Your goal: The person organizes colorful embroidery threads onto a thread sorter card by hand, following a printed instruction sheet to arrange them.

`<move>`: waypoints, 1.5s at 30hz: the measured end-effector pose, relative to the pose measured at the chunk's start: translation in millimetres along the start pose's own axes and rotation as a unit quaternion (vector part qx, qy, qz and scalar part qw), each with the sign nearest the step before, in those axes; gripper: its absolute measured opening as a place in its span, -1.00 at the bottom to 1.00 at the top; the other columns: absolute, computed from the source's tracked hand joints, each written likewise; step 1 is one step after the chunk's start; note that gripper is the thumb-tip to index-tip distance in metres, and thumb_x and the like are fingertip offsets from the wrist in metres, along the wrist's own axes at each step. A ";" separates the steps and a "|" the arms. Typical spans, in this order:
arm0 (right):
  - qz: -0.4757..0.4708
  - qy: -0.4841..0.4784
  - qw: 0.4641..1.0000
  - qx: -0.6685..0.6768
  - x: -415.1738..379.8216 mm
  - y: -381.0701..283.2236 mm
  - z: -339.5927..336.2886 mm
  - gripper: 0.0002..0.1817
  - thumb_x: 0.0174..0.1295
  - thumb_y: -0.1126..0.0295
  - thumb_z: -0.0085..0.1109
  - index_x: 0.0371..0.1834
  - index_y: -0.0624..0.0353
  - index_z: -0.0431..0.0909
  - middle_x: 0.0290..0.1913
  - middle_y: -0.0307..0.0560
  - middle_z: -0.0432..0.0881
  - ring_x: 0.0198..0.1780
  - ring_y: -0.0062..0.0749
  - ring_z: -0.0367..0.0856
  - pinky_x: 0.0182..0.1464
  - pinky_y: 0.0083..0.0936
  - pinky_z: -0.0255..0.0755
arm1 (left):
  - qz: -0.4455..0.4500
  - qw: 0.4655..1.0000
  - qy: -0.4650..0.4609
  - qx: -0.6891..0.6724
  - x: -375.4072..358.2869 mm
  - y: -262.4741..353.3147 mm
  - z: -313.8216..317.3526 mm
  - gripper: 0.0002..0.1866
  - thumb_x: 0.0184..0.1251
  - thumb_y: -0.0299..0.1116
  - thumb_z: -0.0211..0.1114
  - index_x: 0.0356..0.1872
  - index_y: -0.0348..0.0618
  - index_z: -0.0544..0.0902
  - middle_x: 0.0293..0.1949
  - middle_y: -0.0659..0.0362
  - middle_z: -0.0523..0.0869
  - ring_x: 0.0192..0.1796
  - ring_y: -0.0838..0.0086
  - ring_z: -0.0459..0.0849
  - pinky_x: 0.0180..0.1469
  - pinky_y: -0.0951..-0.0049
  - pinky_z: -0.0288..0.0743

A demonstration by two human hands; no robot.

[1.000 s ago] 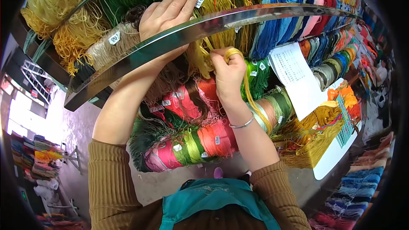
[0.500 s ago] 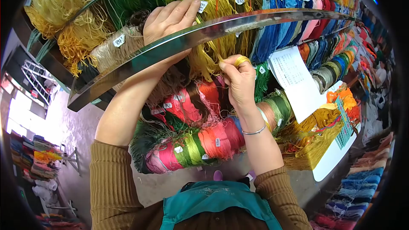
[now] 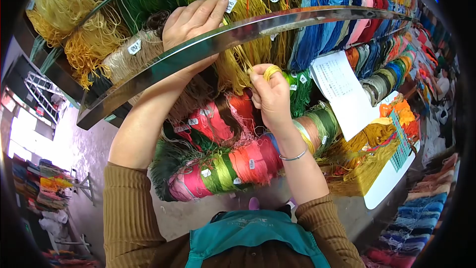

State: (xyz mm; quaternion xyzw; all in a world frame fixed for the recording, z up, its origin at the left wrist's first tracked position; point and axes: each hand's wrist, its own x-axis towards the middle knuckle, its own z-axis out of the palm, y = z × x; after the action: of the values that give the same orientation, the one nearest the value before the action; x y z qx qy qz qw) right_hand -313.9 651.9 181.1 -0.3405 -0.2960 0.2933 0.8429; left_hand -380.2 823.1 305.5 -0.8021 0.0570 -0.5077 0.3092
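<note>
My left hand (image 3: 194, 24) lies over the top of the hung hanks behind the metal rail (image 3: 218, 41), fingers stretched out side by side and thumb hidden. By its fingertips is a small white label (image 3: 230, 5) on an olive-yellow hank (image 3: 233, 72). Lower and to the right, my right hand (image 3: 272, 94) is closed in a pinch on yellow thread (image 3: 248, 60) drawn from that hank. A loop of brighter yellow thread (image 3: 272, 71) is wound round one of its fingers. Beige hanks (image 3: 136, 54) hang beside my left forearm.
The curved rail crosses in front of my left wrist. A bar of pink, green and coral hanks (image 3: 218, 171) lies nearer my body. Printed sheets (image 3: 342, 89) rest among the threads on the right, near a white board (image 3: 386, 188). Blue hanks (image 3: 315, 39) hang farther right.
My right hand has shifted slightly left, still pinching the yellow thread. My left hand stays on the hanks while the whole view moves a little.
</note>
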 end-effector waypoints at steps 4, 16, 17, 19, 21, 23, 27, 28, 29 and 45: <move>0.002 0.055 0.997 -0.053 -27.6 -2.8 -14.6 -0.87 0.38 0.44 0.12 -0.16 0.24 0.61 -0.58 -0.46 0.41 -0.66 -0.85 0.21 -0.65 -0.77 0.04 | -0.003 1.000 -0.011 -0.013 1.0 1.7 -2.3 -0.57 0.23 -0.43 0.19 0.16 -0.10 0.62 0.06 0.13 0.68 0.05 0.28 0.67 0.09 0.31 0.51; 0.259 0.542 0.786 -0.147 -438.1 20.7 -242.4 -0.83 0.25 0.32 0.16 -0.44 0.02 0.38 -0.73 -0.38 0.19 -0.77 -0.62 0.14 -0.75 -0.58 0.03 | 0.004 1.000 -0.022 0.021 -0.2 2.3 -0.8 -0.54 0.17 -0.38 0.22 0.15 -0.08 0.63 0.07 0.17 0.68 0.07 0.33 0.66 0.12 0.31 0.48; 0.321 0.608 0.696 -0.210 -554.3 50.1 -316.5 -0.93 0.26 0.40 0.16 -0.37 0.10 0.53 -0.62 -0.31 0.37 -0.68 -0.55 0.30 -0.69 -0.57 0.20 | 0.005 0.999 -0.024 0.021 -0.4 1.8 -0.5 -0.55 0.17 -0.38 0.21 0.15 -0.07 0.63 0.08 0.17 0.68 0.07 0.33 0.65 0.13 0.31 0.48; 0.442 0.615 0.550 -0.353 -652.5 45.5 -359.6 -0.73 0.22 0.19 0.15 -0.51 0.12 0.59 -0.65 -0.20 0.47 -0.63 -0.30 0.49 -0.65 -0.29 0.28 | 0.002 1.000 -0.024 0.017 0.7 3.3 -0.4 -0.55 0.18 -0.39 0.19 0.15 -0.07 0.63 0.08 0.18 0.68 0.08 0.33 0.65 0.13 0.31 0.48; 0.449 0.601 0.618 -0.234 -656.6 21.7 -340.7 -0.78 0.27 0.24 0.14 -0.46 0.08 0.58 -0.62 -0.26 0.45 -0.64 -0.40 0.43 -0.65 -0.41 0.28 | -0.004 0.999 -0.038 0.005 -1.2 2.4 -1.9 -0.56 0.31 -0.39 0.12 0.24 -0.01 0.59 0.13 0.16 0.66 0.10 0.27 0.65 0.16 0.26 0.46; 0.448 0.584 0.670 -0.099 -647.4 0.8 -286.7 -0.83 0.32 0.28 0.12 -0.42 0.05 0.57 -0.58 -0.32 0.44 -0.64 -0.49 0.37 -0.66 -0.54 0.27 | 0.001 0.999 -0.040 0.007 -0.9 3.0 -2.2 -0.56 0.31 -0.38 0.12 0.24 -0.01 0.59 0.13 0.16 0.66 0.10 0.27 0.65 0.16 0.26 0.46; 0.318 0.531 0.781 0.081 -460.4 15.0 -226.9 -0.69 0.36 0.39 0.14 -0.54 -0.09 0.29 -0.69 -0.46 0.19 -0.73 -0.71 0.10 -0.73 -0.68 -0.01 | -0.016 0.999 -0.034 0.006 7.0 15.1 -9.7 -0.56 0.29 -0.38 0.13 0.22 -0.02 0.60 0.12 0.17 0.67 0.08 0.27 0.66 0.13 0.27 0.48; 0.269 0.459 0.834 0.144 -389.0 7.3 -195.9 -0.69 0.36 0.46 0.12 -0.51 -0.09 0.27 -0.66 -0.47 0.16 -0.71 -0.73 0.09 -0.71 -0.67 -0.03 | -0.020 0.999 -0.033 0.004 8.5 16.6 -12.2 -0.56 0.28 -0.38 0.14 0.21 -0.03 0.60 0.11 0.17 0.67 0.07 0.27 0.67 0.12 0.28 0.49; 0.260 0.360 0.880 0.169 -336.2 4.3 -179.8 -0.80 0.34 0.44 0.13 -0.42 -0.07 0.36 -0.59 -0.46 0.23 -0.66 -0.73 0.14 -0.65 -0.69 0.02 | -0.015 1.000 -0.024 -0.004 8.1 15.1 -11.2 -0.56 0.26 -0.38 0.15 0.20 -0.02 0.61 0.10 0.17 0.68 0.05 0.27 0.68 0.11 0.28 0.50; -0.036 0.158 0.968 -0.189 48.9 36.8 28.0 -0.73 0.09 0.33 0.42 -0.31 0.32 0.63 -0.62 -0.34 0.47 -0.55 -0.70 0.35 -0.48 -0.61 0.27 | -0.008 1.000 0.004 -0.022 -1.5 1.5 0.4 -0.53 0.17 -0.42 0.17 0.17 -0.11 0.61 0.07 0.15 0.68 0.04 0.28 0.68 0.10 0.30 0.51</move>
State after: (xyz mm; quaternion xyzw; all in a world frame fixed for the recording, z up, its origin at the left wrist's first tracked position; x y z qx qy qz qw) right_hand -312.4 719.1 184.8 -0.5252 -0.2210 0.1440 0.8091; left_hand -380.2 822.7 303.4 -0.8072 0.0628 -0.5119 0.2870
